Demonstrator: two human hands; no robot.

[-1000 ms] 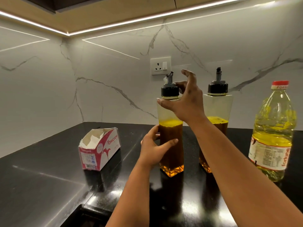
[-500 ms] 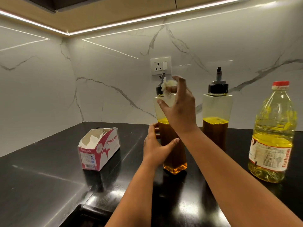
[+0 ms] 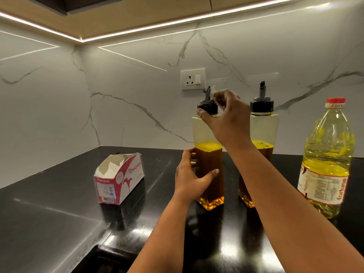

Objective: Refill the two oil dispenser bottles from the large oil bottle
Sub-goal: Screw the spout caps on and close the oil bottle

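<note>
Left hand (image 3: 192, 177) wrapped round the tall clear square dispenser bottle (image 3: 208, 164) of amber oil on the black glossy worktop (image 3: 59, 203), right hand (image 3: 226, 117) at its black spout cap (image 3: 206, 104), grip pinching a white tissue scrap (image 3: 213, 95), second matching dispenser bottle (image 3: 263, 134) just behind, large yellow plastic oil bottle (image 3: 327, 160) standing right

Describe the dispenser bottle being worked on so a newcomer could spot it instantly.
Find the wall socket on the marble backsplash; below it two black-capped dispenser bottles stand on the black counter. The one meant is the left dispenser bottle, nearer the tissue box. Unlike its twin, the left hand grips its body and the right hand is at its cap.
</note>
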